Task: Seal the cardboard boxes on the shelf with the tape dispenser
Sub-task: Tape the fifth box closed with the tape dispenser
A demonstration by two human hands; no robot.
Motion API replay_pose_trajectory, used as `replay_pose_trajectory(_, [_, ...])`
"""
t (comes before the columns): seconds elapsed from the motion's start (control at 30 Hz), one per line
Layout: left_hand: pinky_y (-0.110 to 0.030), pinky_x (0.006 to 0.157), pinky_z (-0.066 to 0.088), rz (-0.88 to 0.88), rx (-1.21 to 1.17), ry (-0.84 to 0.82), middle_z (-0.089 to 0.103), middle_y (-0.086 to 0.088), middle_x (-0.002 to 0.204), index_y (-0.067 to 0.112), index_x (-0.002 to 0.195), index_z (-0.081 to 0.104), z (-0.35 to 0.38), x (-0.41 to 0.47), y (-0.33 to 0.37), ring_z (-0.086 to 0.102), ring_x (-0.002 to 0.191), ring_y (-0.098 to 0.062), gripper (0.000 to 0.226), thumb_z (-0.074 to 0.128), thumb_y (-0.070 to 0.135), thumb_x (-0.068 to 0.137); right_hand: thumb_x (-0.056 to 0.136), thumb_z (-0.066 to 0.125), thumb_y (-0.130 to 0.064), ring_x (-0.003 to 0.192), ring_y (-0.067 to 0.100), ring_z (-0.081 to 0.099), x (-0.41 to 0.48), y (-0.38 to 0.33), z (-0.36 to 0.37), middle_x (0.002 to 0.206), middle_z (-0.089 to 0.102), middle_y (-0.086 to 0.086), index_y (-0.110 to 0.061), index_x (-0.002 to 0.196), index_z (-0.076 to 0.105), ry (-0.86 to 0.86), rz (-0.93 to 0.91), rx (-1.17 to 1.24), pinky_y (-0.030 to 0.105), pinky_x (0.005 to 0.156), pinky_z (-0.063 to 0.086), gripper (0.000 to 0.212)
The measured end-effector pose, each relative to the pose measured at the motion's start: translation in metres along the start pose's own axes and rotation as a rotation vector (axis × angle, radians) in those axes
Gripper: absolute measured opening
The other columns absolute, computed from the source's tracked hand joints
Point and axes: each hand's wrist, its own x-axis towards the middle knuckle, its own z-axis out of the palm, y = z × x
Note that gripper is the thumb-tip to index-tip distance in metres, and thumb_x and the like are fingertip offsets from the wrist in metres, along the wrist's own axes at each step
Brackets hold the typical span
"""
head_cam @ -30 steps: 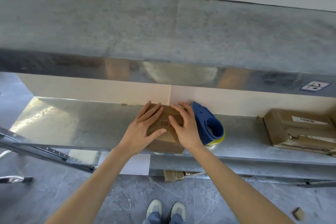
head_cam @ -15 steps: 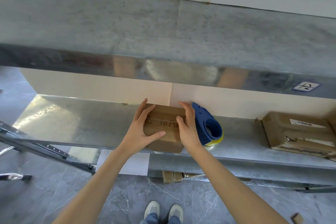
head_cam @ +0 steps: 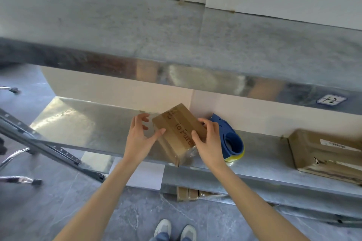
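A small brown cardboard box (head_cam: 176,129) with dark printing on its taped top sits turned at an angle on the middle metal shelf (head_cam: 88,123), one corner over the front edge. My right hand (head_cam: 210,143) grips its right side, thumb on top and fingers round the far edge. Only the thumb of my left hand (head_cam: 137,139) touches the left side; its fingers are spread and apart from the box. The blue tape dispenser (head_cam: 233,143) with a yellow roll lies on the shelf just right of my right hand, untouched.
A larger taped cardboard box (head_cam: 321,154) with a white label lies at the shelf's right end. The upper shelf (head_cam: 137,25) overhangs close above. More cardboard (head_cam: 188,193) lies on a lower shelf. A slanted metal frame (head_cam: 49,150) stands at the left.
Both hands lay flat on the box top, then took its sides. Now the box is turned about a quarter round, and my left fingers have come off it.
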Motion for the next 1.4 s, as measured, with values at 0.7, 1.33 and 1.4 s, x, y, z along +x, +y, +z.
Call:
replay_pose_trajectory(0.7, [-0.045,0.114,0.032,0.168,0.429,-0.167,0.033,0.008,0.159,0.032,0.154,0.03,0.01,-0.003,0.011,0.033,0.144,-0.02,0.077,0.036,0.075,0.09,0.099,0.055,-0.032,0.117,0.009,0.047,0.01,0.005,-0.039,0.122,0.053,-0.009,-0.026,0.129,0.056,-0.132,-0.127,-0.256,0.025,0.087,0.042,0.031])
replay_pose_trajectory(1.33, [-0.046,0.116,0.024,0.06,0.391,-0.132,0.036,0.007,0.158,0.032,0.153,0.032,0.001,-0.003,-0.002,0.03,0.145,-0.02,0.084,0.019,0.078,0.084,0.1,0.054,-0.034,0.059,0.023,0.06,-0.001,0.06,-0.057,0.074,0.063,0.006,-0.034,0.155,0.008,-0.292,0.153,-0.585,0.034,0.048,0.046,0.072])
replay_pose_trajectory(1.4, [-0.047,0.117,0.023,-0.003,0.282,-0.123,0.036,0.007,0.158,0.033,0.153,0.033,0.001,-0.003,-0.002,0.029,0.145,-0.02,0.086,0.021,0.08,0.081,0.099,0.055,-0.031,0.06,0.026,0.06,0.005,0.057,-0.061,0.084,0.065,0.01,-0.04,0.152,0.009,-0.325,0.195,-0.504,0.036,0.05,0.047,0.071])
